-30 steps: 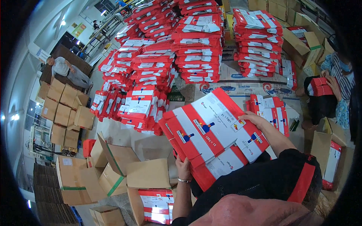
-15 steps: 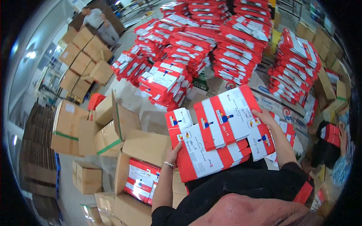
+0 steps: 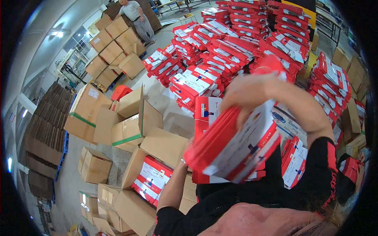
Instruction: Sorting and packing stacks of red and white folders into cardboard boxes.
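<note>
My right hand [image 3: 248,94], smeared by motion, reaches across from the right with its fingers curled over the upper edge of a bundle of flat red-and-white cartons [image 3: 252,147]. The bundle is tilted on edge above my lap. At its left end is my left hand [image 3: 189,146]; its fingers are hidden behind the cartons, and a bracelet circles the wrist. Underneath, another red-and-white carton bundle [image 3: 201,125] shows partly. To the left, an open cardboard box [image 3: 134,206] holds similar red-and-white cartons [image 3: 152,177].
High piles of carton bundles [image 3: 197,80] stand ahead, with another pile [image 3: 328,84] at the right. Brown boxes [image 3: 132,128] and flattened cardboard stacks [image 3: 43,137] are on the left. A person [image 3: 138,19] stands far back. Another person's hand [image 3: 360,171] is at the right edge.
My right hand has swung left and over the upper bundle, which is now tipped on edge. My left hand has slipped mostly behind it. The view has turned, shifting the surroundings rightward.
</note>
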The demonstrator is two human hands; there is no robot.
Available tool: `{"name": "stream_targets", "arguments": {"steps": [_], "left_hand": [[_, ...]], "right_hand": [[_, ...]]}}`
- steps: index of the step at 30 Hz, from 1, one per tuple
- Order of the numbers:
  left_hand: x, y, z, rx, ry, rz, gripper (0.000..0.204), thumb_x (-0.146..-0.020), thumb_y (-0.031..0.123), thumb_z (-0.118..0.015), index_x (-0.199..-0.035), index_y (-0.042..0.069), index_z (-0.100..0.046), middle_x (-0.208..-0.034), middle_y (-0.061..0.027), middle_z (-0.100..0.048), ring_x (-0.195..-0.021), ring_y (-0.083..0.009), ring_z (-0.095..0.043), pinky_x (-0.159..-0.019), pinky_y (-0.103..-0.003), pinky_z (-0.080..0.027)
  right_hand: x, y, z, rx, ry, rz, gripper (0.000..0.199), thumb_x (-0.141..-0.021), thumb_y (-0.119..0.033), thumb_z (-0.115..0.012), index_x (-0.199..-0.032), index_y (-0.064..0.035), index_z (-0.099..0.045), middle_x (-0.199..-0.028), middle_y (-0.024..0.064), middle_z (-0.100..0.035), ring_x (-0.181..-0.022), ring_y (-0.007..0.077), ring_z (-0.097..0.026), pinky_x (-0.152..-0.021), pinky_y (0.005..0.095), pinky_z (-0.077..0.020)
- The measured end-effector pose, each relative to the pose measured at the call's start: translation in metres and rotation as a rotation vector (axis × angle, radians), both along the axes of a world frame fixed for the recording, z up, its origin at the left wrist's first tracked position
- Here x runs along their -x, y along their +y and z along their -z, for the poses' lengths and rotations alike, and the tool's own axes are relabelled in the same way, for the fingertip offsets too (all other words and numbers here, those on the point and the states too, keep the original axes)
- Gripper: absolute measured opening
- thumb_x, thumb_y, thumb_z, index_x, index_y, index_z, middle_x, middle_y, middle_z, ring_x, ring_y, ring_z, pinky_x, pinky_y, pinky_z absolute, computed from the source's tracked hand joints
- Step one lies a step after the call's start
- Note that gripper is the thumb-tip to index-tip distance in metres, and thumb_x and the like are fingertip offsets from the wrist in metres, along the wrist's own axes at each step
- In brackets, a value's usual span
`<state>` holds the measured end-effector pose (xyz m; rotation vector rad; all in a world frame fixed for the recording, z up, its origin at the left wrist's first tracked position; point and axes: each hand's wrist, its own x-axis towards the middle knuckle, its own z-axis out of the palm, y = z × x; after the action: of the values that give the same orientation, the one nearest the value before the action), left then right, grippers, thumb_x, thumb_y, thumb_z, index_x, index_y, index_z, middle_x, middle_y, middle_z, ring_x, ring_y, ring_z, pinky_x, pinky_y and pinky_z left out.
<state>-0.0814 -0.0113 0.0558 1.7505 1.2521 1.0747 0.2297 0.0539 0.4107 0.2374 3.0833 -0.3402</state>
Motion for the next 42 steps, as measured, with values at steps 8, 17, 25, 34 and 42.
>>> {"name": "stream_targets", "arguments": {"steps": [8,17,25,34,42], "left_hand": [[-0.013,-0.039,-0.071,0.775,-0.639,-0.113,0.047,-0.096,0.038,-0.051,-0.13,0.005,-0.052,-0.118,-0.0095,-0.063,-0.108,-0.0183,-0.059,-0.09,-0.034,-0.05],[0.007,-0.061,-0.041,0.265,-0.313,-0.088,0.085,-0.083,0.042,-0.071,-0.147,0.006,-0.027,-0.137,-0.0142,-0.048,-0.128,-0.02,-0.045,-0.108,-0.038,-0.035],[0.019,-0.036,-0.038,0.775,-0.747,0.038,0.069,-0.08,0.047,-0.072,-0.132,0.007,-0.049,-0.121,-0.0111,-0.061,-0.107,-0.0187,-0.061,-0.092,-0.036,-0.05],[-0.019,-0.086,-0.093,0.437,-0.67,-0.348,0.069,-0.076,0.007,-0.068,-0.138,0.003,-0.038,-0.124,-0.0124,-0.056,-0.11,-0.0236,-0.057,-0.094,-0.037,-0.047],[-0.083,-0.083,-0.167,0.036,-0.104,-0.268,0.106,-0.066,0.014,-0.083,-0.147,-0.001,-0.016,-0.138,-0.0193,-0.042,-0.124,-0.0273,-0.047,-0.103,-0.04,-0.041]], "right_hand": [[0.165,-0.007,0.186,-0.099,-0.326,-0.407,0.06,-0.058,-0.046,-0.081,-0.104,-0.0095,-0.068,-0.098,0.008,-0.069,-0.097,0.0297,-0.064,-0.082,0.0441,-0.0493],[0.105,-0.004,0.259,-0.112,0.725,0.464,0.061,-0.069,-0.022,-0.079,-0.123,-0.0054,-0.056,-0.123,0.0126,-0.055,-0.115,0.0324,-0.05,-0.1,0.0455,-0.0349],[-0.06,0.017,0.372,0.695,0.548,1.151,0.042,-0.097,-0.028,-0.055,-0.128,0.0007,-0.052,-0.115,0.0107,-0.06,-0.105,0.0198,-0.055,-0.094,0.0319,-0.0416],[0.007,0.04,0.362,0.431,0.898,1.037,0.021,-0.088,-0.015,-0.059,-0.1,-0.0013,-0.068,-0.102,0.0139,-0.067,-0.093,0.0245,-0.063,-0.081,0.0337,-0.0498],[0.089,-0.013,0.278,0.27,0.917,0.788,0.033,-0.094,-0.028,-0.049,-0.112,-0.0008,-0.057,-0.102,0.0191,-0.062,-0.096,0.0378,-0.057,-0.084,0.0466,-0.0444]]}}
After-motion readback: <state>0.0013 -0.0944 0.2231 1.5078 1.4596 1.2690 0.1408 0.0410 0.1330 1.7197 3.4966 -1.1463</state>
